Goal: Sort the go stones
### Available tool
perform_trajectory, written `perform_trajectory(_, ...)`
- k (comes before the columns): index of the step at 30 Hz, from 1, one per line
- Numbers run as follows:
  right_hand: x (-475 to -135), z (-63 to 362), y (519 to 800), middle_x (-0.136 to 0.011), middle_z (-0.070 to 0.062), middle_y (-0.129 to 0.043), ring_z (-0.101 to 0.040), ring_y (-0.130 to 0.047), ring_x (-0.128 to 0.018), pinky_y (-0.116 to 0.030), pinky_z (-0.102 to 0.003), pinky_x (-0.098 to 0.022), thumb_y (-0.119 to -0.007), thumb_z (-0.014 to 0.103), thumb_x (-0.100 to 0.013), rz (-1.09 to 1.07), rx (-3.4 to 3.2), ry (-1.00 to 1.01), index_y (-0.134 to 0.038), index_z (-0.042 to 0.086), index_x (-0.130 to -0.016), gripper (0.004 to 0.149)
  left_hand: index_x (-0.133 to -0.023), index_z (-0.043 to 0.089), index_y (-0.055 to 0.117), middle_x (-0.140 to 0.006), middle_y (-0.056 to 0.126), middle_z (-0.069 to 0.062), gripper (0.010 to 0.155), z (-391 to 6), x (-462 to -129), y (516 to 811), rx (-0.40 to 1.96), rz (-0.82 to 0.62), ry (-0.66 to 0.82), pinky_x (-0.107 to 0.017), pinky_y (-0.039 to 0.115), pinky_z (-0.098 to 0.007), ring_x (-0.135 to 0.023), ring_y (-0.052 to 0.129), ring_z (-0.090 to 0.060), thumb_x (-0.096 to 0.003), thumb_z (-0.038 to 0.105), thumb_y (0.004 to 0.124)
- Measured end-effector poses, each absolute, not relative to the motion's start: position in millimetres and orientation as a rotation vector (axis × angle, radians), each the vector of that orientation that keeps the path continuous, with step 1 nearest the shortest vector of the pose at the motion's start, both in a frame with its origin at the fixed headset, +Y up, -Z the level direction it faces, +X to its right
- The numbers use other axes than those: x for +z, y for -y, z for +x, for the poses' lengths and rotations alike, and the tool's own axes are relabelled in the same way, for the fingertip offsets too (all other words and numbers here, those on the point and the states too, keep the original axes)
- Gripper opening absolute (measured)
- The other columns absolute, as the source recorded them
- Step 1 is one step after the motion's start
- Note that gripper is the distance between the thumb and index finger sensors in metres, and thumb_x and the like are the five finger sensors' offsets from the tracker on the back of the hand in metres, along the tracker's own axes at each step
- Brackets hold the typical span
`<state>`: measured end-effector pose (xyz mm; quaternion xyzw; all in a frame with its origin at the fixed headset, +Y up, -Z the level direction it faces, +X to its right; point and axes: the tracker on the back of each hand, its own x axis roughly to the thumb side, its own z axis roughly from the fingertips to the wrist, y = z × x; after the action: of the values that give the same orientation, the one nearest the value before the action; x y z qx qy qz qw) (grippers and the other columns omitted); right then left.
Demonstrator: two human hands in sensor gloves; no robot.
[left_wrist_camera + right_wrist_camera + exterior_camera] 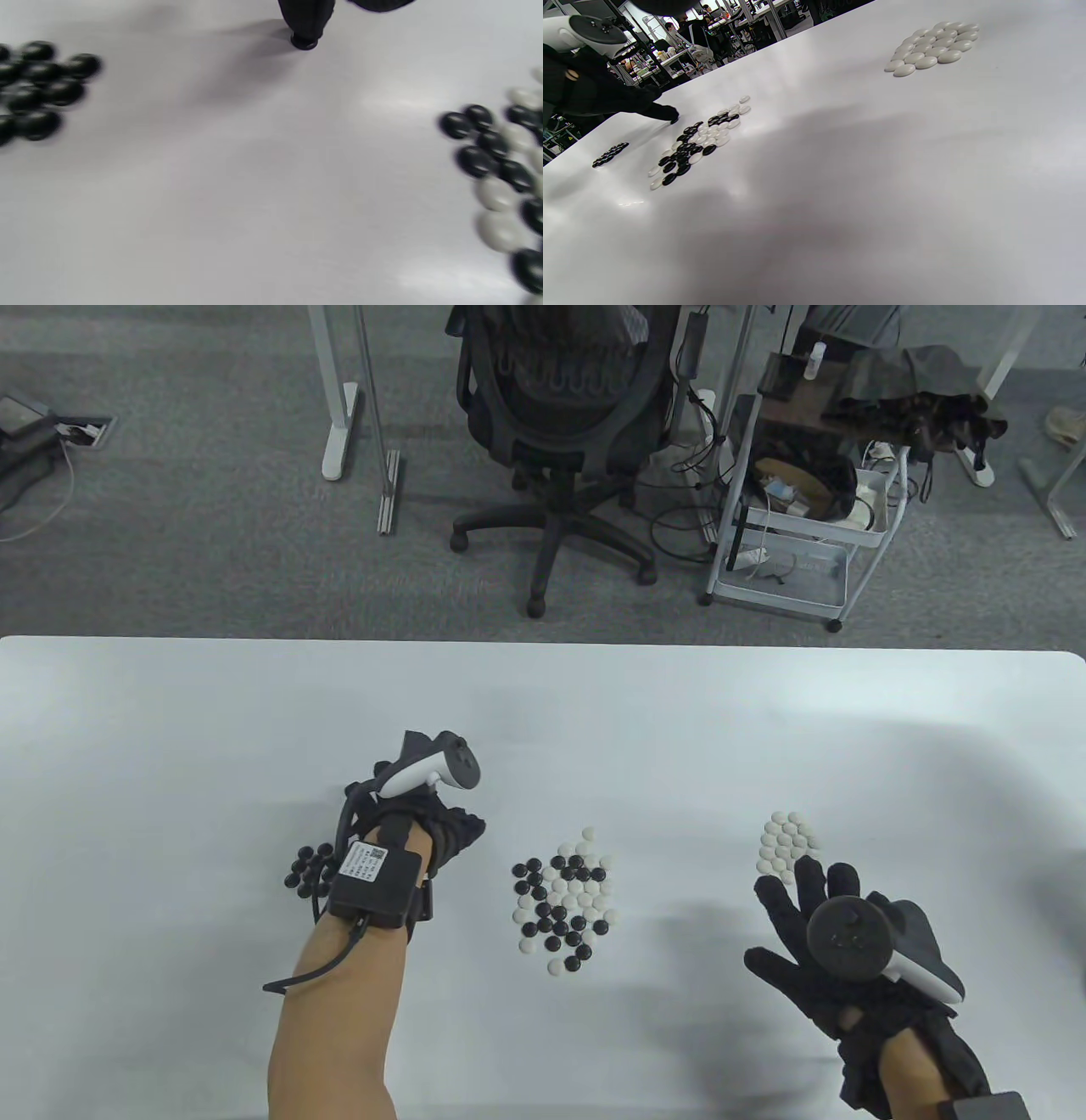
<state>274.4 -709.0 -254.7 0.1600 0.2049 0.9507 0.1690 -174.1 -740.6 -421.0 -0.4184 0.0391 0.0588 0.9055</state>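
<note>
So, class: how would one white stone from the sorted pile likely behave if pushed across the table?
The white stones look smooth, glossy and lens-shaped, so one would probably slide easily on the shiny table. Lying flat, it seems unlikely to roll. Being small, it is probably fiddly to pinch.

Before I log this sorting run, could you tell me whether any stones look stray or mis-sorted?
Nothing stands out. The black pile holds only black stones, the white pile only white, and the mixed pile between them is simply unsorted. No stone lies astray on the table.

Bare table (170,712) between black pile (307,869) and mixed pile (564,899) | wide open lane before white pile (786,841).
</note>
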Motion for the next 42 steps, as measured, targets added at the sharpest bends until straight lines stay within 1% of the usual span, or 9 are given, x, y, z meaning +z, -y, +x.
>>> perform_trajectory(4, -255.2, 274.7, 709.6, -0.105, -0.032, 0.009, -0.058, 0.015, -0.084, 0.001, -0.078, -0.048, -0.05, 0.054, -0.056, 0.454, 2.702, -0.589, -0.015, 0.01, -0.114, 0.081, -0.117, 0.026, 0.056, -0.112, -0.017, -0.025, 0.067, -213.8, -413.2, 738.6, 0.17, -0.847, -0.2, -0.058, -0.003, -0.083, -0.091, -0.022, -0.056, -0.0555, 0.049, 0.042)
perform_trajectory(8, -255.4, 273.2, 711.3, -0.105, -0.032, 0.009, -0.058, 0.015, -0.084, 0.001, -0.078, -0.048, -0.05, 0.054, -0.056, 0.459, 2.706, -0.603, -0.015, 0.01, -0.114, 0.08, -0.117, 0.025, 0.056, -0.112, -0.018, -0.025, 0.068, -237.4, -403.1, 737.3, 0.168, -0.841, -0.258, -0.058, -0.003, -0.083, -0.091, -0.022, -0.056, -0.0556, 0.049, 0.042)
perform_trajectory(11, -255.6, 272.3, 712.2, -0.105, -0.032, 0.009, -0.058, 0.015, -0.084, 0.001, -0.078, -0.048, -0.05, 0.054, -0.056, 0.462, 2.708, -0.61, -0.015, 0.011, -0.114, 0.08, -0.118, 0.025, 0.055, -0.112, -0.018, -0.024, 0.068, -248.0, -397.7, 737.3, 0.169, -0.836, -0.282, -0.058, -0.004, -0.083, -0.09, -0.022, -0.056, -0.0558, 0.049, 0.042)
perform_trajectory(20, -255.3, 271.5, 711.7, -0.105, -0.032, 0.008, -0.058, 0.015, -0.084, 0.001, -0.078, -0.048, -0.05, 0.054, -0.056, 0.461, 2.708, -0.616, -0.015, 0.01, -0.114, 0.08, -0.118, 0.025, 0.053, -0.111, -0.02, -0.024, 0.068, -260.0, -392.5, 737.4, 0.154, -0.827, -0.328, -0.058, -0.004, -0.082, -0.09, -0.022, -0.056, -0.0558, 0.049, 0.042)
perform_trajectory(30, -255.3, 271.5, 711.6, -0.105, -0.032, 0.008, -0.058, 0.015, -0.084, 0.001, -0.078, -0.048, -0.05, 0.054, -0.056, 0.467, 2.706, -0.611, -0.015, 0.01, -0.114, 0.08, -0.119, 0.024, 0.05, -0.111, -0.021, -0.024, 0.069, -261.0, -386.5, 735.3, 0.119, -0.83, -0.326, -0.058, -0.004, -0.082, -0.09, -0.023, -0.055, -0.0558, 0.049, 0.042)
perform_trajectory(33, -255.3, 271.3, 711.5, -0.105, -0.032, 0.008, -0.058, 0.015, -0.084, 0.001, -0.078, -0.048, -0.05, 0.054, -0.056, 0.471, 2.706, -0.607, -0.015, 0.01, -0.114, 0.08, -0.12, 0.024, 0.049, -0.111, -0.021, -0.024, 0.069, -253.8, -386.1, 728.7, 0.114, -0.804, -0.287, -0.058, -0.004, -0.082, -0.09, -0.023, -0.055, -0.0558, 0.049, 0.042)
perform_trajectory(36, -255.5, 271.0, 711.9, -0.105, -0.032, 0.008, -0.058, 0.015, -0.084, 0.001, -0.078, -0.048, -0.05, 0.054, -0.056, 0.473, 2.707, -0.609, -0.015, 0.01, -0.114, 0.08, -0.119, 0.023, 0.051, -0.112, -0.017, -0.025, 0.069, -238.8, -385.8, 719.1, 0.126, -0.791, -0.214, -0.058, -0.004, -0.082, -0.09, -0.022, -0.056, -0.056, 0.049, 0.042)
perform_trajectory(40, -255.3, 270.7, 712.1, -0.105, -0.032, 0.008, -0.058, 0.015, -0.085, 0.001, -0.078, -0.048, -0.05, 0.054, -0.056, 0.473, 2.708, -0.614, -0.015, 0.01, -0.114, 0.08, -0.118, 0.023, 0.055, -0.114, -0.015, -0.027, 0.068, -204.2, -381.2, 708.8, 0.166, -0.819, 0.002, -0.058, -0.002, -0.083, -0.091, -0.02, -0.057, -0.0564, 0.049, 0.044)
perform_trajectory(42, -255.4, 270.7, 712.2, -0.105, -0.032, 0.008, -0.058, 0.015, -0.085, 0.001, -0.078, -0.048, -0.05, 0.054, -0.056, 0.473, 2.707, -0.611, -0.015, 0.01, -0.114, 0.08, -0.118, 0.023, 0.057, -0.114, -0.012, -0.028, 0.067, -181.6, -375.3, 708.9, 0.17, -0.861, 0.15, -0.059, 0.0, -0.083, -0.091, -0.018, -0.057, -0.0567, 0.048, 0.044)
